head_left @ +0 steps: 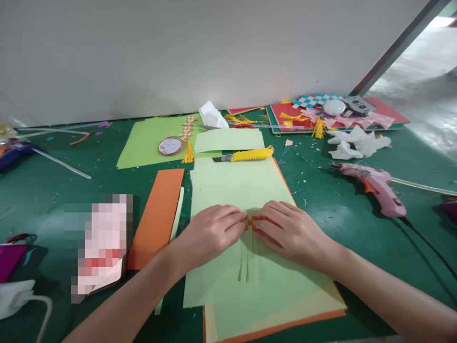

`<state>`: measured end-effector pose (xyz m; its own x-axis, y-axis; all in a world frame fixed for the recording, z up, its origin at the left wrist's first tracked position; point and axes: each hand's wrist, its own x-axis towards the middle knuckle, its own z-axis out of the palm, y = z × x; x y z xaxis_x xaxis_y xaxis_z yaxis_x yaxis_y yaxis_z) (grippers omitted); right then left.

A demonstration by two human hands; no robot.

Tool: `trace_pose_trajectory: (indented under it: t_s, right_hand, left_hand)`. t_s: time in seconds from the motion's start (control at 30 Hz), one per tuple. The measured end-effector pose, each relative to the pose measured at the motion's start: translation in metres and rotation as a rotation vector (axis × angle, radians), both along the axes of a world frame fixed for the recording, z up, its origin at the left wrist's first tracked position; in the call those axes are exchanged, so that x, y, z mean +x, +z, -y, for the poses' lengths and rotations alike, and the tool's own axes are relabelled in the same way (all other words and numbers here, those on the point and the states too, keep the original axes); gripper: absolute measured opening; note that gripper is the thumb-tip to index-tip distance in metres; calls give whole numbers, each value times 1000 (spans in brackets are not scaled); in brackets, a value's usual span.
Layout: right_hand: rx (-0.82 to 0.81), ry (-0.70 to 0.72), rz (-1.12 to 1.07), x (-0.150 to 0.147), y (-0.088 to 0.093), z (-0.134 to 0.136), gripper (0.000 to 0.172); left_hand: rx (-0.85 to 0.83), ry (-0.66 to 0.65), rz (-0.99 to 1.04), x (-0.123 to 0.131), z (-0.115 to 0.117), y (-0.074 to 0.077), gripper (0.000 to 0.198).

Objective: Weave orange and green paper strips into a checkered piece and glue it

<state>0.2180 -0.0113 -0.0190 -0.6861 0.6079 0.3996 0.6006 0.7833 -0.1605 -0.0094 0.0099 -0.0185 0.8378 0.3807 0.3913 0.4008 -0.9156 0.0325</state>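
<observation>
A light green paper sheet (235,190) lies on a stack of coloured sheets on the green table (64,190). Several slits are cut in it and thin orange strips (252,222) are woven through them. My left hand (210,233) and my right hand (289,228) rest on the sheet, facing each other. Their fingertips pinch and press the small orange and green weave between them. Loose green strip ends (248,267) hang below the weave toward me.
A yellow utility knife (250,155) lies at the sheet's far edge. An orange sheet (159,214) lies to the left, a pink glue gun (378,188) with its cable to the right. Paper crafts, tassels and crumpled tissue (357,143) crowd the back right. A round tin (170,146) sits on green paper.
</observation>
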Motion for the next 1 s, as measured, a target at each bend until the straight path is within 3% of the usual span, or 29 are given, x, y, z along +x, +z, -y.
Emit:
trace_pose_trajectory:
  t_s: [0.6, 1.0]
  right_hand:
    - [-45, 83, 20, 15, 3, -7, 20]
    - [-97, 33, -55, 18, 5, -10, 21]
  left_hand:
    - [-5, 14, 29, 0, 1, 1, 17]
    - [-22, 17, 20, 0, 2, 0, 18]
